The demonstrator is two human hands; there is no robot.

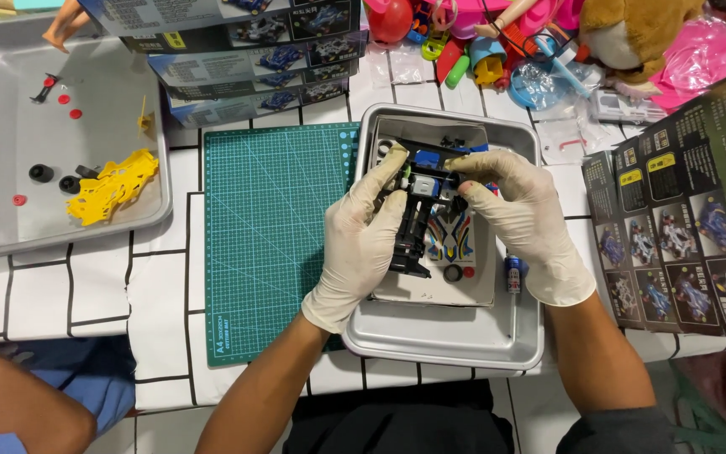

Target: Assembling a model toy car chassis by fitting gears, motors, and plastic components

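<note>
We hold a small black toy race-car chassis (413,220) with both gloved hands over a metal tray (464,340) that sits on the counter (161,286), just right of a green cutting mat (270,235). Our left hand (365,244) is clamped around the chassis's left side, thumb reaching up toward its far end; our right hand (524,220) closes on the upper right part, fingertips pressing near a silver motor-like block (424,187) and blue parts seated in the frame.

Judging by what shows, the build looks partway along: the chassis carries its motor block and some blue pieces, but we see no wheels or body shell on it. Under it in the tray lie a decal sheet (449,237) and white card (430,290), a loose black ring (453,272) and a small battery-like cylinder (513,274), all seemingly unfitted.

The chassis's long axis runs away from us, near end by our left palm, far end toward the tray's back rim, tilted slightly right. Which end is the front we cannot tell.

A second tray (10,126) at left holds a yellow chassis piece (113,185), black wheels (41,173) and red bits. Kit boxes (254,63) and toys (497,42) lie beyond, a printed leaflet (691,219) at right, and another person's arm (18,403) at lower left.
</note>
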